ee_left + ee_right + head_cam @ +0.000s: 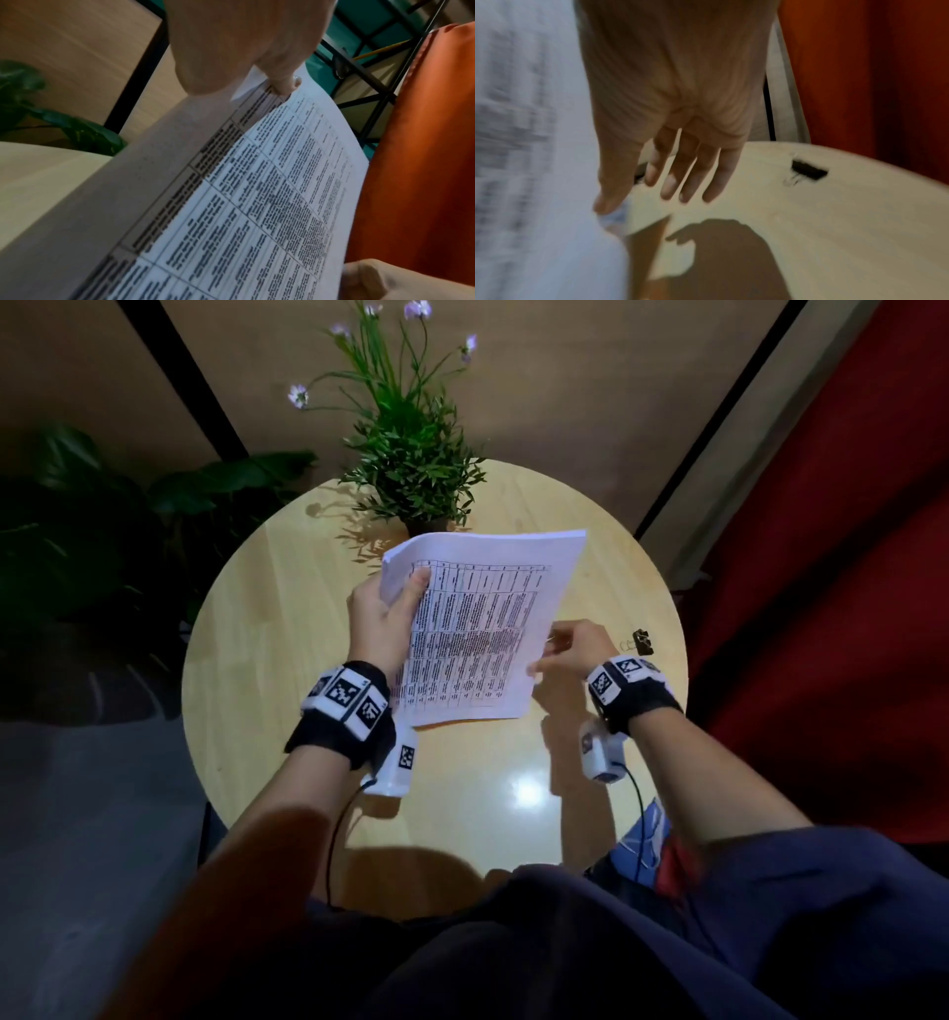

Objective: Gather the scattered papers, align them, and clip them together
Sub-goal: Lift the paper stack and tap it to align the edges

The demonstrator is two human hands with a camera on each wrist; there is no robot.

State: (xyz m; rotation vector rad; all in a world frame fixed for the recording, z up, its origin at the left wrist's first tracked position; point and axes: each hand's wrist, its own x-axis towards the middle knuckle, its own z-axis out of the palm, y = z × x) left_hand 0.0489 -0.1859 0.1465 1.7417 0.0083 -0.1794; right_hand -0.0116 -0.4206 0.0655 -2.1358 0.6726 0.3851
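Round wooden table (267, 660) bears 1 black binder clip (642, 642) and 1 potted plant (413, 454).

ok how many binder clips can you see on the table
1. A single black binder clip lies on the round table near its right edge, just beyond the right hand. Another could be hidden under the held papers.

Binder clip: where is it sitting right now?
In the head view the black binder clip lies on the round wooden table near its right edge, just beyond the right hand. It is clear of the stack of papers.
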